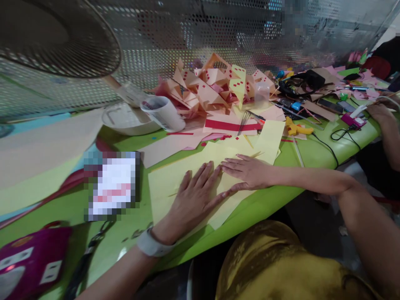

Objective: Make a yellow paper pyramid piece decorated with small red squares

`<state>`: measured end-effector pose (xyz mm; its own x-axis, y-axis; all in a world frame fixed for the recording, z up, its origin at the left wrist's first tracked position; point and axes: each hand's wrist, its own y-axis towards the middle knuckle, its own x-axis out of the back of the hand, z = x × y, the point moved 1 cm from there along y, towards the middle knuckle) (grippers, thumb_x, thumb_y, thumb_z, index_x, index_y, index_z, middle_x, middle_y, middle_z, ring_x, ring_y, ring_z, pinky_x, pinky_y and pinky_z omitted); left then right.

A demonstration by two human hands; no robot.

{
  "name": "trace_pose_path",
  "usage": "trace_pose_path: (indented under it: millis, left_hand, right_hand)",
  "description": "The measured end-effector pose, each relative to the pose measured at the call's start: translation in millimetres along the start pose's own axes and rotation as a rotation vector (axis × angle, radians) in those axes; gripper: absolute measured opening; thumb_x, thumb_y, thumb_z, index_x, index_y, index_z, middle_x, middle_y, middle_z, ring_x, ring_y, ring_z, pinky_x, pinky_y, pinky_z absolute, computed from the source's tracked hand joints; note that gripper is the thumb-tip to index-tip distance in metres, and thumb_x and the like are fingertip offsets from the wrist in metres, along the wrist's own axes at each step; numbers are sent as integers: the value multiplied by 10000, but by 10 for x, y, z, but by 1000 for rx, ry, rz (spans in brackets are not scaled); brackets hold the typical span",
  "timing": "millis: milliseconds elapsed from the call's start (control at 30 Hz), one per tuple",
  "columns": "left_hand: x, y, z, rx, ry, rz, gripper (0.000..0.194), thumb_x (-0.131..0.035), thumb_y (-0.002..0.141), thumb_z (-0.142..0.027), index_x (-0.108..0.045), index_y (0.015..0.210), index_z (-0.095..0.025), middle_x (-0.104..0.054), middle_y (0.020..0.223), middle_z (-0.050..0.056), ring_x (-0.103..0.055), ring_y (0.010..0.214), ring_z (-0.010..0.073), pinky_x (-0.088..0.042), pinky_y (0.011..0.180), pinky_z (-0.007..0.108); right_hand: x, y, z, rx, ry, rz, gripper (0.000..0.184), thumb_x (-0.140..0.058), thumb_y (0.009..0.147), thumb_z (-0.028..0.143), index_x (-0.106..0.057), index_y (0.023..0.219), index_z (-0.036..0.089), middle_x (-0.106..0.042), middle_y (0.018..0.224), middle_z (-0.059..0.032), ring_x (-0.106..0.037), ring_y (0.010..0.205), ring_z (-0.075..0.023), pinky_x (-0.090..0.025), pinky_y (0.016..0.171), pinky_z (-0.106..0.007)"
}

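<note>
A large pale yellow paper sheet (168,183) lies on the green table (275,196) in front of me. My left hand (195,198) lies flat on it, fingers stretched out, with a pale band on the wrist. My right hand (246,171) also presses flat on the sheet just to the right, fingertips almost touching the left hand's. Neither hand holds anything.
A pile of folded pink paper pieces with red squares (212,87) sits behind. A white cup (164,112) lies tipped beside a fan base (125,121). A yellow glue gun (296,129), cables and tools lie at the right, where another person's hand (379,112) rests. A magenta box (31,258) sits at near left.
</note>
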<state>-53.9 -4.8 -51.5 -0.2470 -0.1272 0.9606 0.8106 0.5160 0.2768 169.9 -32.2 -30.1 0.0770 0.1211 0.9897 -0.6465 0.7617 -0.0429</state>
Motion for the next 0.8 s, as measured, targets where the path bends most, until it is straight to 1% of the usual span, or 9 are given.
trace_pose_path:
  millis: [100, 300, 433, 533, 633, 800]
  left_hand:
    - [6, 0, -6, 3, -10, 4, 734, -182, 984, -601, -293, 1542, -138, -379, 1562, 204, -305, 1465, 343, -233, 1148, 570]
    - [40, 14, -17, 8, -16, 37, 739, -166, 986, -595, -312, 1533, -119, -390, 1551, 220, -311, 1460, 357, -245, 1136, 589]
    - [49, 20, -20, 8, 9, 36, 746, -161, 986, -596, -341, 1518, -104, -362, 1567, 214, -322, 1455, 351, -242, 1142, 575]
    - [40, 18, -12, 11, 24, 33, 756, -171, 980, -612, -329, 1525, -111, -346, 1577, 206, -317, 1459, 343, -231, 1153, 560]
    - [35, 14, -6, 3, 17, 32, 758, -177, 980, -611, -311, 1531, -108, -338, 1579, 212, -311, 1461, 349, -223, 1160, 560]
    - [49, 19, -15, 11, -35, 45, 707, -202, 989, -576, -324, 1530, -139, -373, 1559, 222, -310, 1458, 368, -240, 1141, 603]
  right_hand:
    - [-3, 2, -4, 2, 7, -3, 844, -222, 972, 663, -265, 1533, 34, -256, 1602, -187, -203, 1510, -274, -143, 1238, -476]
    - [-46, -2, -48, 24, 68, -35, 848, -209, 963, 686, -258, 1539, 66, -246, 1607, -183, -201, 1510, -277, -132, 1233, -489]
    - [-73, 2, -66, 25, 87, -33, 869, -199, 958, 693, -257, 1537, 47, -246, 1605, -193, -194, 1512, -279, -125, 1234, -476]
    - [-87, 7, -67, 28, 81, -33, 862, -193, 964, 684, -240, 1542, 47, -229, 1610, -193, -182, 1515, -282, -122, 1231, -484]
    - [-88, 5, -61, 14, 75, -22, 857, -200, 966, 680, -215, 1551, 54, -209, 1619, -184, -167, 1518, -281, -113, 1232, -484]
    - [-56, -12, -48, 3, 87, -21, 812, -231, 971, 669, -222, 1557, 107, -207, 1626, -149, -171, 1519, -264, -124, 1236, -462]
